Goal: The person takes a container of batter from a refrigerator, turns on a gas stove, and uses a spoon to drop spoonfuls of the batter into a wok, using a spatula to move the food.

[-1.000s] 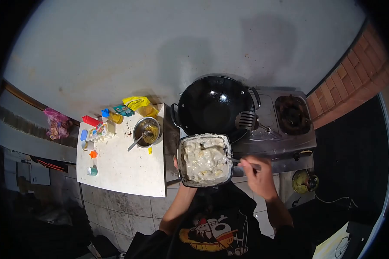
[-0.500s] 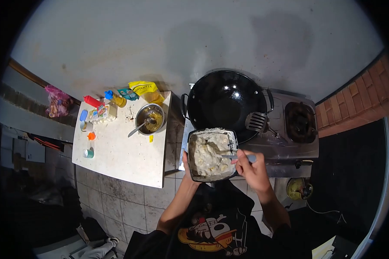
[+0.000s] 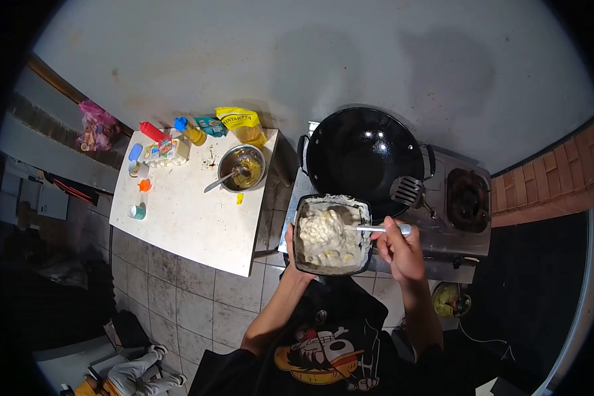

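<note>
A black square bowl (image 3: 331,271) of thick, lumpy, off-white batter (image 3: 322,247) is held in front of my shirt. My left hand (image 3: 298,269) is closed around its left side, with most of the fingers hidden beneath. My right hand (image 3: 402,254) grips a spoon (image 3: 376,229) by its handle at the bowl's right. A heap of batter sits where the spoon's head is, hiding it. Just beyond the bowl, a large black wok (image 3: 356,158) stands on the stove. A slotted spatula (image 3: 407,191) lies at the wok's right edge.
On the left, a white table (image 3: 185,218) bears a steel bowl (image 3: 224,173) with a spoon, a yellow pouch (image 3: 242,125), bottles and an egg pack (image 3: 166,155). A bare burner (image 3: 467,196) is right of the wok. A person (image 3: 135,377) is at the lower left.
The spoon has come up under a larger heap of batter, and its handle now lies more level. My view has shifted left, bringing a person into sight at the lower left.
</note>
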Available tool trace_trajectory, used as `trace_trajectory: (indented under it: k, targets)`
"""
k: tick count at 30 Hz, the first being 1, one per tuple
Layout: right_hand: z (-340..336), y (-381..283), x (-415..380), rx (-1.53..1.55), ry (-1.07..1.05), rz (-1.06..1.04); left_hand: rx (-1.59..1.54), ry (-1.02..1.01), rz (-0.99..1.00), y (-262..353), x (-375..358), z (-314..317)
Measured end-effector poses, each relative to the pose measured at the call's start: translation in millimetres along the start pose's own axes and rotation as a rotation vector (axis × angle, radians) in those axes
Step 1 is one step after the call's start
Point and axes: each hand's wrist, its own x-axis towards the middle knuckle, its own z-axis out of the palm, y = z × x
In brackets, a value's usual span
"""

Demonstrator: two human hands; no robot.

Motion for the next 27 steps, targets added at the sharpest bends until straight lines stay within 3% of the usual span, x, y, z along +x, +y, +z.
trace_trajectory:
  k: [1,7,15,23,27]
  targets:
    - [-0.9,-0.3,0.2,-0.015,-0.004,-0.013,0.098,0.089,0.033,0.0,0.2,1.7]
    - [-3.9,-17.1,0.6,0.011,0.018,0.008,0.156,0.129,0.071,1.7,1.2,17.3]
    - [-7.6,-48.4,4.8,-0.037,0.005,0.031,0.164,-0.016,0.061,8.0,1.6,8.5]
    - [-8.5,-57.5,9.2,-0.059,-0.070,0.018,0.398,0.060,0.198,11.2,12.1,3.0]
    - [-7.5,-53.3,9.7,-0.076,-0.063,0.010,0.372,-0.031,0.154,4.6,6.0,9.0]
